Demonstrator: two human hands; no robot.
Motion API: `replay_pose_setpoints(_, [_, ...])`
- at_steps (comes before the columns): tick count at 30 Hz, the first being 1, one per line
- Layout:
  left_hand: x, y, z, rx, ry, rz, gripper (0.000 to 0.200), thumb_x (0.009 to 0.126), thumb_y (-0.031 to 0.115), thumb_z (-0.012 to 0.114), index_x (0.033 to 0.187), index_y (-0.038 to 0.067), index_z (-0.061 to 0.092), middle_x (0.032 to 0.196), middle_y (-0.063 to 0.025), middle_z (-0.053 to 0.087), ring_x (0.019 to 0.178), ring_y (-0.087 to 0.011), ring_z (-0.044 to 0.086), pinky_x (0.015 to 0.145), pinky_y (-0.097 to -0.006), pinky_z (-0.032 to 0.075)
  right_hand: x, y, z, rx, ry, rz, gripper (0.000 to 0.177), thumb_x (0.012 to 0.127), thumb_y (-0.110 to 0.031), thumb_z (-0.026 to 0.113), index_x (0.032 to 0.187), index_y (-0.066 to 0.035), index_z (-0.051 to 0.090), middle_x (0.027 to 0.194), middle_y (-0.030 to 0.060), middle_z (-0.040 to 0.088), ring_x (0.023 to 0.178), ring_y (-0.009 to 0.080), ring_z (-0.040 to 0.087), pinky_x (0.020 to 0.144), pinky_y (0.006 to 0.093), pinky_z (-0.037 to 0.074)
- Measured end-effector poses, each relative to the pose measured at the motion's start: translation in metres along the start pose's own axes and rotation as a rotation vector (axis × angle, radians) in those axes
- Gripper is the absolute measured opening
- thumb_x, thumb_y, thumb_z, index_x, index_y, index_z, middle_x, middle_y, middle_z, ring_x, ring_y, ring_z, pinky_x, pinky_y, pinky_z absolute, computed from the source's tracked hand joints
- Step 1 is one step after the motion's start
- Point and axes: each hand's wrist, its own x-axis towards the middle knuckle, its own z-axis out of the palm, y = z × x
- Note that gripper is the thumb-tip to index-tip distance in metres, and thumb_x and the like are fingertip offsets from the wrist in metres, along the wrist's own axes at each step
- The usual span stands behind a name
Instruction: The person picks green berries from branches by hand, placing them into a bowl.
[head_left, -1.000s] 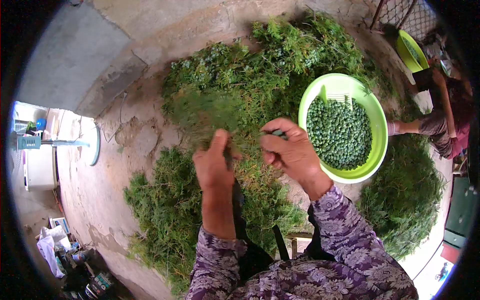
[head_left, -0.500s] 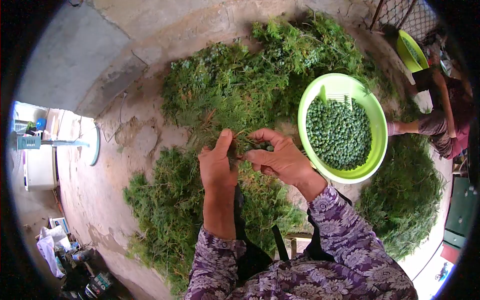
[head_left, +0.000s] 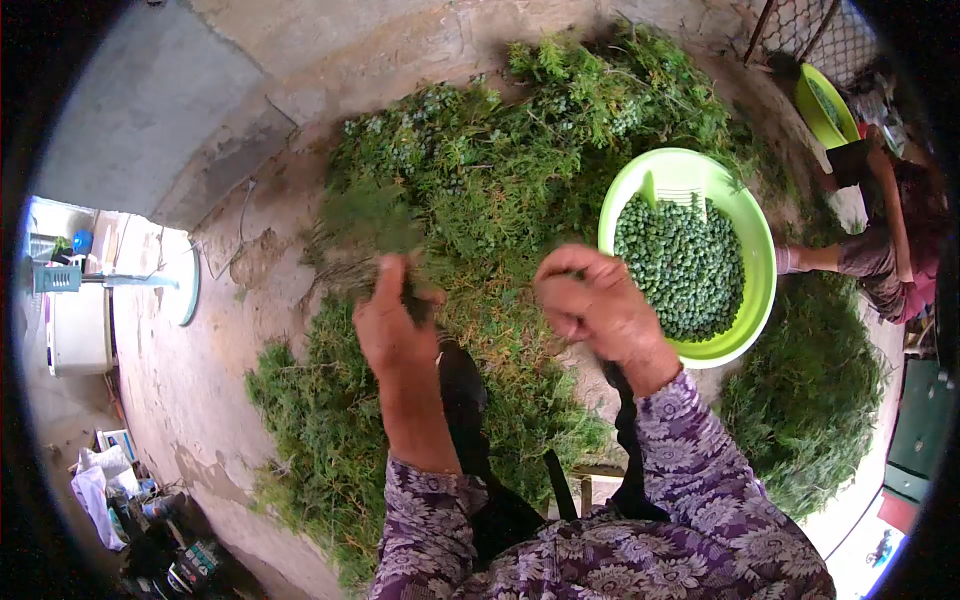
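Note:
My left hand (head_left: pixel 393 325) is left of centre, over the cut greenery, slightly smeared by motion. A blurred evergreen sprig (head_left: pixel 372 218) extends up from its thumb and fingers, which appear to grip it. My right hand (head_left: pixel 600 305) is curled beside the left rim of a lime-green basin (head_left: pixel 760 300). Its closed fingers hide the palm, where green berries showed a moment ago. Inside the basin lies a thick layer of small blue-green berries (head_left: pixel 675 265).
Cut evergreen branches lie in a large heap (head_left: pixel 540 140) ahead, a pile (head_left: pixel 330 410) at left and another (head_left: pixel 800 390) at right. A person (head_left: pixel 890 220) sits at far right near a second green basin (head_left: pixel 825 105). A pedestal fan (head_left: pixel 120 284) stands at left.
My hands have parted. The left has moved left with the sprig, which is now blurred; the right has drawn right toward the basin and its fingers have curled in.

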Motion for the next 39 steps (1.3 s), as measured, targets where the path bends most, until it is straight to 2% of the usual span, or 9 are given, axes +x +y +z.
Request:
replay_pose_setpoints(5, [0.058,0.018,-0.074,-0.39,0.054,0.145,0.023,0.081,0.02,0.057,0.095,0.001,0.053,0.081,-0.0089,0.056,0.072,-0.0184,0.054,0.059,-0.0332,0.046,0.008,-0.017,-0.078,-0.297,0.612,-0.398,0.011,0.075,-0.005,0.056,0.085,-0.004,0.06,0.061,-0.0002,0.054,0.051,0.0051,0.047,0.046,0.02,0.037])
replay_pose_setpoints(7, [0.063,0.024,-0.086,-0.551,0.025,0.205,0.031,0.081,0.023,0.058,0.101,0.001,0.05,0.087,-0.0104,0.055,0.075,-0.02,0.054,0.061,-0.0338,0.047,0.004,-0.018,-0.127,-0.824,0.898,-0.571,0.018,0.074,-0.008,0.055,0.09,-0.003,0.06,0.07,0.0057,0.06,0.059,0.0144,0.056,0.057,0.0261,0.046])
replay_pose_setpoints(9, [0.053,0.04,-0.08,-0.744,0.203,0.136,0.049,0.081,0.029,0.058,0.116,0.002,0.036,0.099,-0.0125,0.051,0.085,-0.0249,0.052,0.067,-0.0363,0.046,-0.009,-0.026,-0.152,-1.276,1.141,-0.245,0.042,0.069,-0.021,0.057,0.107,-0.004,0.055,0.109,0.0217,0.052,0.097,0.0346,0.053,0.083,0.0391,0.041])
replay_pose_setpoints(11, [0.047,0.041,-0.074,-0.725,0.245,0.147,0.062,0.08,0.035,0.057,0.122,0.005,0.024,0.105,-0.0134,0.047,0.088,-0.0283,0.051,0.071,-0.0391,0.045,-0.008,-0.004,-0.2,-1.638,1.237,-0.292,0.05,0.068,-0.024,0.059,0.113,-0.003,0.05,0.118,0.0218,0.046,0.104,0.0355,0.048,0.09,0.0386,0.038])
replay_pose_setpoints(15, [0.042,0.036,-0.063,-0.586,0.109,0.07,0.054,0.082,0.04,0.053,0.117,0.004,0.033,0.105,-0.0123,0.049,0.089,-0.0261,0.05,0.071,-0.0373,0.044,-0.005,-0.007,-0.196,-1.568,1.215,-0.137,0.052,0.068,-0.027,0.06,0.113,-0.001,0.05,0.116,0.0214,0.048,0.105,0.0346,0.048,0.091,0.0371,0.036])
replay_pose_setpoints(19, [0.034,0.012,-0.052,-0.52,-0.171,-0.068,0.038,0.086,0.031,0.048,0.109,0.002,0.047,0.1,-0.0107,0.055,0.08,-0.0225,0.055,0.068,-0.0357,0.046,0.014,-0.011,-0.15,-1.268,0.838,0.056,0.052,0.071,-0.033,0.058,0.113,-0.003,0.052,0.111,0.0189,0.053,0.103,0.0319,0.05,0.09,0.0371,0.038])
replay_pose_setpoints(27, [-0.034,-0.021,0.004,-0.085,-0.543,-0.448,0.026,0.085,0.021,0.051,0.099,0.0,0.054,0.085,-0.01,0.06,0.067,-0.0137,0.054,0.059,-0.0268,0.043,0.126,0.131,-0.13,-1.526,0.186,0.056,0.043,0.066,-0.034,0.057,0.096,-0.004,0.058,0.096,0.0185,0.058,0.09,0.0343,0.055,0.083,0.0407,0.041])
replay_pose_setpoints(33, [-0.038,-0.011,0.0,-0.008,-0.482,-0.498,0.027,0.086,0.019,0.048,0.102,-0.002,0.053,0.089,-0.0098,0.059,0.069,-0.0128,0.053,0.062,-0.0258,0.042,0.198,0.201,-0.062,-1.536,0.025,0.027,0.039,0.067,-0.028,0.056,0.097,-0.003,0.058,0.09,0.0238,0.056,0.087,0.0349,0.054,0.079,0.0425,0.043])
replay_pose_setpoints(39, [-0.045,0.008,-0.018,0.045,-0.463,-0.585,0.029,0.086,0.018,0.05,0.106,-0.003,0.052,0.092,-0.0104,0.059,0.074,-0.0111,0.054,0.067,-0.0253,0.043,0.255,0.234,-0.011,-1.544,0.016,-0.012,0.038,0.071,-0.019,0.054,0.106,-0.005,0.057,0.12,0.0302,0.039,0.095,0.0359,0.053,0.08,0.0429,0.043])
